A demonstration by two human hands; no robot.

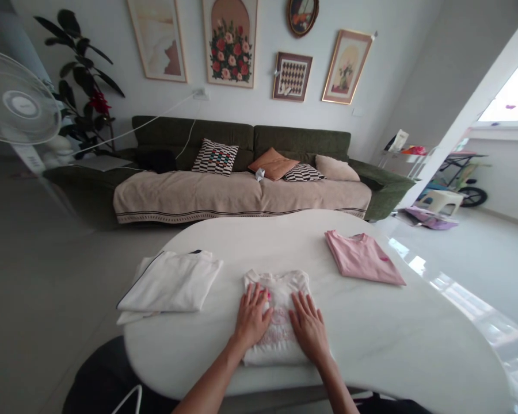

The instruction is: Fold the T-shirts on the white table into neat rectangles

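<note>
A folded white shirt (279, 351) with a pink print lies on the white table (371, 339) right in front of me. My left hand (254, 317) rests flat on its left side, fingers spread and partly over a bright pink spot. On the right side, my right hand (308, 325) lies palm down with its fingers stretched out. Neither hand grips the cloth. To the left, folded white clothes (172, 282) with a dark trim are stacked at the table's edge. A folded pink shirt (362, 259) lies farther back on the right.
Behind the table stands a green sofa (302, 141) with a beige cover and several cushions. A fan (23, 106) is at the far left, near a potted plant (84, 75). A white stool (441, 201) stands on the floor at the right.
</note>
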